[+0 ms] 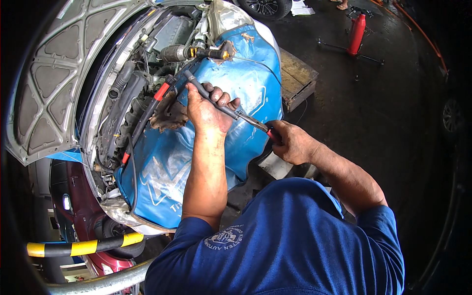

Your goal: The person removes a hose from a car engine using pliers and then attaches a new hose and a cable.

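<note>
My left hand (210,110) is wrapped round a short dark grey rubber hose (199,87), whose upper end sticks out past the thumb. In my right hand (294,142) are pliers (254,122) with red handles. Their metal jaws meet the hose's lower end, where a small metal piece, perhaps a clamp, shows; the exact grip is too small to make out. Both hands are above a blue fender cover (231,162) draped over the car's front side. A brown, stained rag (169,114) lies just left of my left hand.
An open engine bay (123,98) lies to the left under a raised hood (56,54). On the cover's edge rest a yellow-and-black tool (179,53) and a long red-and-black bar (147,114). To the right are a wooden box (295,73) and a red cylinder (357,34) on legs.
</note>
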`<state>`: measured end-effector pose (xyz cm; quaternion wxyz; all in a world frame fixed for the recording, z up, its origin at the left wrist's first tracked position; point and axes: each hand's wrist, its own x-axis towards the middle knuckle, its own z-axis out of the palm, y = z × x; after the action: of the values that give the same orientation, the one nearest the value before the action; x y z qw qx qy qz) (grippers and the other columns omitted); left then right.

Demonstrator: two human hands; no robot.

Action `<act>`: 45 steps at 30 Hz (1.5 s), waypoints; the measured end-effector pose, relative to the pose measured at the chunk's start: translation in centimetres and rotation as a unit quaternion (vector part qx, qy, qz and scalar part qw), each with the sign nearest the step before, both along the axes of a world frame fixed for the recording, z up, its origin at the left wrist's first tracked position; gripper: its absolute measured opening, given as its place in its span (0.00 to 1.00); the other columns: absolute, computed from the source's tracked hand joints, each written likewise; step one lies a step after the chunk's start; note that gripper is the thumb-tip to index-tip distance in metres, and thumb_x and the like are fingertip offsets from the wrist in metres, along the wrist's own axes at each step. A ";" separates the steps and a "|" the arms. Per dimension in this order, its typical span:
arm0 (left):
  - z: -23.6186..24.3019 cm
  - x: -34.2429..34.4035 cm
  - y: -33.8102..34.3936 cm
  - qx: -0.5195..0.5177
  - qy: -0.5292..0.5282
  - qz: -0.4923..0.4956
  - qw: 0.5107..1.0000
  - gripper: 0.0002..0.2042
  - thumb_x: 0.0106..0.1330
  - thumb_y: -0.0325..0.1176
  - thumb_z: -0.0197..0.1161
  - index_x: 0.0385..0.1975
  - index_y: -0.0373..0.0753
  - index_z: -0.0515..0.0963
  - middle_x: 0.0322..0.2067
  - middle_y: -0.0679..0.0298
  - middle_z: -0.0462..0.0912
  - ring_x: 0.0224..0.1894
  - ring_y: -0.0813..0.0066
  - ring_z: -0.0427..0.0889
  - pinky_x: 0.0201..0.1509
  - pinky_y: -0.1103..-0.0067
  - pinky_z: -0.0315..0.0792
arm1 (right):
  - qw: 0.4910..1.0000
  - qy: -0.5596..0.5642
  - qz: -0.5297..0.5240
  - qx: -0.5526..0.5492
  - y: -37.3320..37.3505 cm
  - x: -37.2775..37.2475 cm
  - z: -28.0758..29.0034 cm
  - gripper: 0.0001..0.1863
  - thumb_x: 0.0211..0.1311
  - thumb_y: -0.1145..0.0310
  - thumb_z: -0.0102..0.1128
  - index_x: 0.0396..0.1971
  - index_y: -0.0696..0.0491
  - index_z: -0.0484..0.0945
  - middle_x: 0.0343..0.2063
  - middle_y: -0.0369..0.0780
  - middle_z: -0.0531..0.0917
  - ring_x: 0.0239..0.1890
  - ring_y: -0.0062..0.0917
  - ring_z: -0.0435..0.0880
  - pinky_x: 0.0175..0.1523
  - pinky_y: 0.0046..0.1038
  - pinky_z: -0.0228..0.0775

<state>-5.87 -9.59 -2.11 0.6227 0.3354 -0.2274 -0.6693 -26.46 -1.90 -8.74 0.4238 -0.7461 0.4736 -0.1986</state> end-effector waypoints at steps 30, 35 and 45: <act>-6.5 1.3 4.3 -0.159 -0.179 -0.052 0.970 0.12 0.60 0.17 0.54 0.40 0.42 0.70 0.37 0.60 0.78 0.35 0.69 0.81 0.37 0.74 0.78 | 0.972 -0.042 -0.053 -0.224 1.1 -0.3 -2.1 0.27 0.46 0.82 0.54 0.53 0.62 0.76 0.60 0.56 0.71 0.63 0.49 0.69 0.67 0.41 0.63; -6.0 0.9 4.5 -0.172 -0.145 -0.059 0.973 0.12 0.59 0.17 0.55 0.39 0.41 0.69 0.36 0.60 0.78 0.34 0.70 0.80 0.38 0.74 0.77 | 0.968 -0.055 -0.068 -0.236 1.2 -0.3 -2.1 0.26 0.46 0.80 0.56 0.51 0.59 0.78 0.59 0.57 0.71 0.63 0.49 0.69 0.68 0.42 0.62; -6.3 1.2 4.5 -0.205 -0.156 -0.079 0.963 0.14 0.56 0.16 0.55 0.39 0.42 0.67 0.34 0.58 0.76 0.31 0.71 0.76 0.35 0.75 0.72 | 0.972 -0.060 -0.047 -0.221 1.2 -0.3 -1.5 0.30 0.45 0.84 0.54 0.55 0.62 0.75 0.61 0.56 0.70 0.63 0.48 0.69 0.67 0.40 0.64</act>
<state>-4.63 -5.13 -8.37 0.5803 0.2817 -0.4796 -0.5949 -26.81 -0.72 -10.22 0.2665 -0.7846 0.4265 -0.3627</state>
